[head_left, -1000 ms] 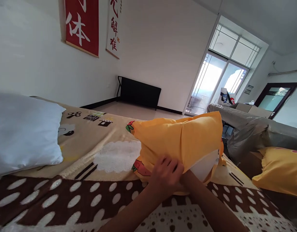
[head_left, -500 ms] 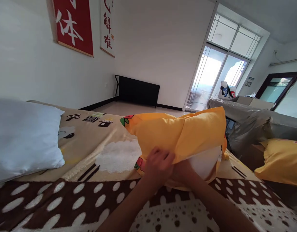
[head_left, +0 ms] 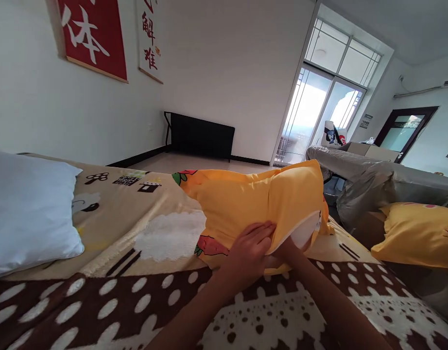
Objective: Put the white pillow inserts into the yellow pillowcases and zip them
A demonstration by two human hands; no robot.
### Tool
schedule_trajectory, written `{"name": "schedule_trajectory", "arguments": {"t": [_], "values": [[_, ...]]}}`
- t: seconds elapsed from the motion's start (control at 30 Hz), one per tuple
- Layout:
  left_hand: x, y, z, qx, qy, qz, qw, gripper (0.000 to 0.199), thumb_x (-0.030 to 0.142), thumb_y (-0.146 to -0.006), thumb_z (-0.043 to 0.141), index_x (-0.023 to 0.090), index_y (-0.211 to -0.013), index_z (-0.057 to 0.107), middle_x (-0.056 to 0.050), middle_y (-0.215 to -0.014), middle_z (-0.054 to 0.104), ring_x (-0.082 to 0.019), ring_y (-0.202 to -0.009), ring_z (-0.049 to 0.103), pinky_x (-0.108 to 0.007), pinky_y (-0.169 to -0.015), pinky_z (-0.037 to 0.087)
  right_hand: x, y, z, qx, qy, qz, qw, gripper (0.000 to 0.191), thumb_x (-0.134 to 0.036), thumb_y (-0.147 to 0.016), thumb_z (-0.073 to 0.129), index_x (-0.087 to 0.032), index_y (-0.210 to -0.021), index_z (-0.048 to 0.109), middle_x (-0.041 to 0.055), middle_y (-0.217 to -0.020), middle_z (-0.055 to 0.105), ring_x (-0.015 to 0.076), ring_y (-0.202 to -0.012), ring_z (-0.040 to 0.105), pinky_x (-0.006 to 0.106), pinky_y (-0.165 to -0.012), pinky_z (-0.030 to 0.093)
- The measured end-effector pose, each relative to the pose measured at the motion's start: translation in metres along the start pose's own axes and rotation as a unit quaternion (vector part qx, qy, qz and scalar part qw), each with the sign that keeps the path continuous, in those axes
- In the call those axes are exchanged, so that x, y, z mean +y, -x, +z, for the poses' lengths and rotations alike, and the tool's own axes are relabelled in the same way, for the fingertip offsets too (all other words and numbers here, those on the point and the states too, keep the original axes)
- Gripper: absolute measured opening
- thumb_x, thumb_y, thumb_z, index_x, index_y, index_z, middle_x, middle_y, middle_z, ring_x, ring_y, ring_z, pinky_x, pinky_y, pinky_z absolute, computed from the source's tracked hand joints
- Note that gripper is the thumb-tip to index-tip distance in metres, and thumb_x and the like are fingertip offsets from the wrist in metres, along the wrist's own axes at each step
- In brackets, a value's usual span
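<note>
A yellow pillowcase (head_left: pixel 242 199) with carrot prints lies in front of me, its open side facing right and towards me. White pillow filling (head_left: pixel 304 232) shows inside the opening. My left hand (head_left: pixel 253 245) is closed on the near edge of the pillowcase from outside, fingers pressed together on the cloth. My right hand (head_left: pixel 284 249) reaches into the opening under the cloth, so its fingers are hidden.
A white pillow (head_left: pixel 30 209) lies on the patterned blanket (head_left: pixel 144 296) at the left. To the right are another yellow pillow (head_left: pixel 417 236) and a plastic-covered sofa (head_left: pixel 377 187). A folded black frame (head_left: pixel 202 136) leans by the far wall.
My left hand has gone from a bunched fist to flatter fingers along the cloth edge. The pillowcase opening has narrowed over the white filling, and my view has turned slightly right.
</note>
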State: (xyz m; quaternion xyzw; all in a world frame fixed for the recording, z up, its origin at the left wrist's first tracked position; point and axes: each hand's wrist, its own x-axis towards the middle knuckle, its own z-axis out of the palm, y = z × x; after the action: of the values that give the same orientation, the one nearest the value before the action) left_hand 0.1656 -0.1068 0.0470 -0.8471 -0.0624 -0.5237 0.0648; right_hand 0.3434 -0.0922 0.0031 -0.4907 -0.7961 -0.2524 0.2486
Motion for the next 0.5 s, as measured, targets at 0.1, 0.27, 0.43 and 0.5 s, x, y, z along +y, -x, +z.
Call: {"name": "schedule_trajectory", "arguments": {"t": [0.1,0.27,0.43,0.5], "values": [[-0.010,0.002,-0.006,-0.013,-0.010,-0.022,1.000,0.021,0.004,-0.078,0.045,0.018,-0.084,0.059,-0.009,-0.111,0.069,-0.018,-0.105,0.063,-0.037,-0.095,0.049,-0.001,0.013,-0.015,0.001,0.010,-0.033,0.999,0.036,-0.033,-0.089,0.044,-0.017,-0.117,0.060,0.0121,-0.110,0.067,0.0262,-0.103,0.059,0.041,-0.091,0.042],[-0.024,0.003,-0.018,0.038,-0.038,-0.019,0.998,0.023,0.000,-0.074,0.044,0.017,-0.080,0.057,-0.008,-0.102,0.071,-0.017,-0.099,0.066,-0.037,-0.090,0.048,0.028,0.057,-0.046,0.187,0.095,-0.024,0.978,0.022,-0.023,-0.081,0.055,-0.020,-0.103,0.058,0.0101,-0.100,0.064,0.0237,-0.098,0.058,0.041,-0.088,0.041],[-0.006,0.004,-0.011,0.068,-0.072,0.074,0.992,0.019,0.000,-0.073,0.044,0.017,-0.069,0.052,-0.009,-0.100,0.071,-0.020,-0.106,0.062,-0.036,-0.087,0.047,0.097,0.058,-0.052,0.326,0.153,0.236,0.903,0.041,-0.036,-0.076,0.049,-0.012,-0.109,0.052,0.0175,-0.105,0.057,0.0321,-0.103,0.051,0.049,-0.085,0.038],[-0.002,0.004,-0.010,0.060,-0.087,0.090,0.990,0.020,-0.001,-0.073,0.043,0.017,-0.072,0.053,-0.010,-0.101,0.070,-0.020,-0.110,0.060,-0.036,-0.090,0.046,0.117,0.055,-0.050,0.315,0.128,0.267,0.902,0.045,-0.036,-0.075,0.043,-0.011,-0.110,0.053,0.0174,-0.104,0.059,0.0317,-0.101,0.052,0.048,-0.085,0.038]]}}
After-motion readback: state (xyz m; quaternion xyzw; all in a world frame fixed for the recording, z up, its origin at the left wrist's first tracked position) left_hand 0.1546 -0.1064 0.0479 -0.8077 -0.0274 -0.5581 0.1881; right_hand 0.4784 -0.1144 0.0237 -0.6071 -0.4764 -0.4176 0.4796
